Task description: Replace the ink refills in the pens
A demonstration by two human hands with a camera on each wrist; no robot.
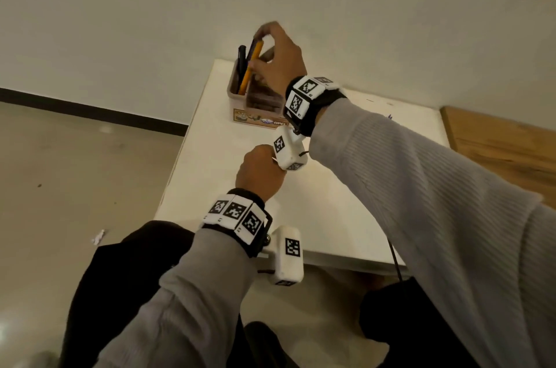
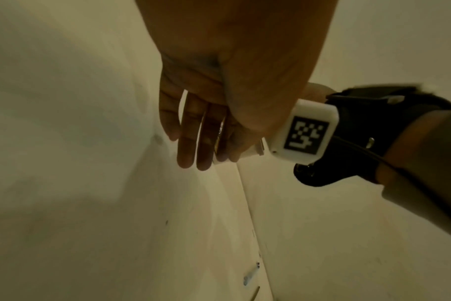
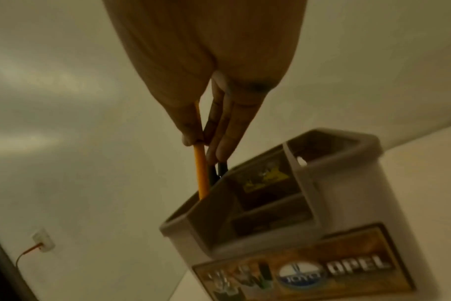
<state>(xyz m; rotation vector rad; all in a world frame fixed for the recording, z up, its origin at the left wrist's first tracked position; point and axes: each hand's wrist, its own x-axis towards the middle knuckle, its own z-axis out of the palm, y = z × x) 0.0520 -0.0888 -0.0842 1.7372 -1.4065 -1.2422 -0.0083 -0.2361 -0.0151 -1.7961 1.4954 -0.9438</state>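
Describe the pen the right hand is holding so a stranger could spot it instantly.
On the white table, at its far left corner, stands a beige desk organizer. The right hand pinches the yellow pen leaning in its left compartment. Its neighbours there are black pens; it alone is yellow.

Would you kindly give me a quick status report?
Right hand pinches yellow pen in organizer. Left hand open, empty. Black pens crowd alongside.

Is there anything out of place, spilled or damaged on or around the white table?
Nothing is spilled or broken. Two small oddities: blue ink marks stain the white table near its far right side, and a crumpled white scrap lies on the floor to the left. The pen holder stands upright.
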